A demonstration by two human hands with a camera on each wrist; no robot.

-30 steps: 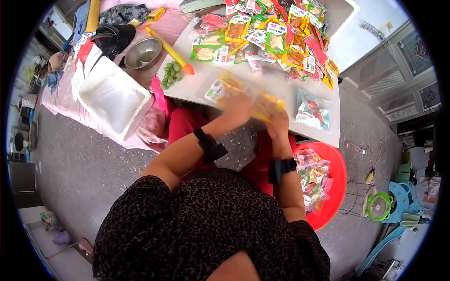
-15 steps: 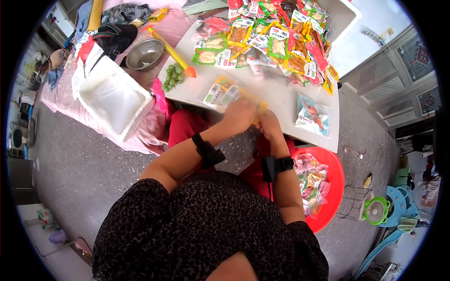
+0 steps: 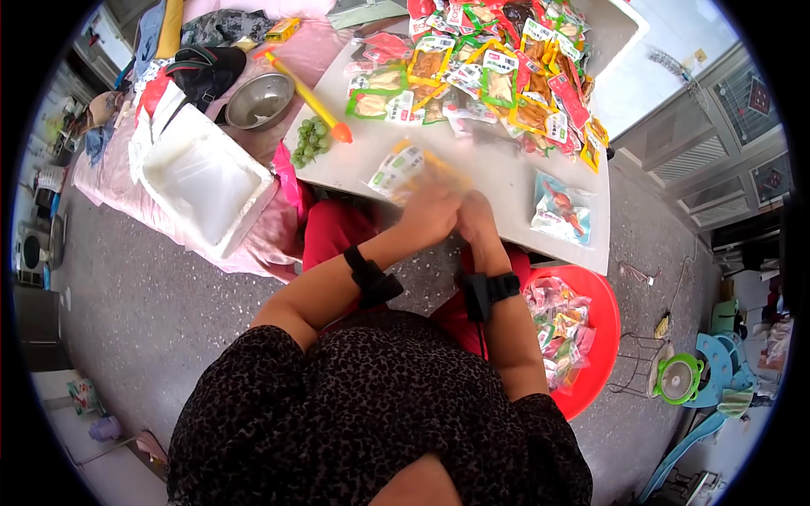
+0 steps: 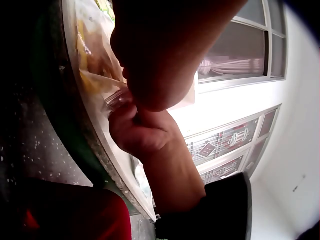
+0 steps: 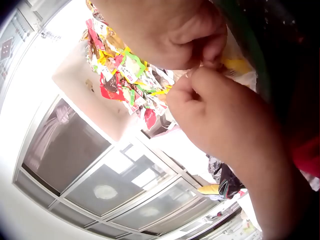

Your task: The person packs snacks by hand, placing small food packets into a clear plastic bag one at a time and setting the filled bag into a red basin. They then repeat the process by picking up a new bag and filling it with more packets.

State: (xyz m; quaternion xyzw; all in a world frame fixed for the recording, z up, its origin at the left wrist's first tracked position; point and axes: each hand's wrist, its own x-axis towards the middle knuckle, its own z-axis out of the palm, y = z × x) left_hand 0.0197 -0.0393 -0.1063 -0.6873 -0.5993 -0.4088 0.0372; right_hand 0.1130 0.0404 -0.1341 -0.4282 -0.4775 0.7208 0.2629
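A clear plastic bag (image 3: 403, 169) of yellow and green snack packets lies on the white table (image 3: 498, 173) near its front edge. My left hand (image 3: 430, 212) and right hand (image 3: 477, 216) meet at the bag's near end, and both pinch the gathered plastic. In the right wrist view the fingers of my right hand (image 5: 220, 112) and left hand (image 5: 170, 35) touch at the bag's yellow edge (image 5: 237, 64). The left wrist view shows my right hand (image 4: 140, 132) curled round the crumpled bag (image 4: 95, 65).
A big heap of snack packets (image 3: 498, 67) covers the table's far side, and one packet (image 3: 561, 207) lies apart at the right. Green grapes (image 3: 308, 139), an orange stick (image 3: 312, 91), a metal bowl (image 3: 257, 97) and a white foam box (image 3: 202, 181) are left. A red basin (image 3: 599, 329) of packets stands on the floor.
My hands have closed in on each other. The bag's mouth, held wide a second ago, is now gathered between them, and the bag has shifted slightly left.
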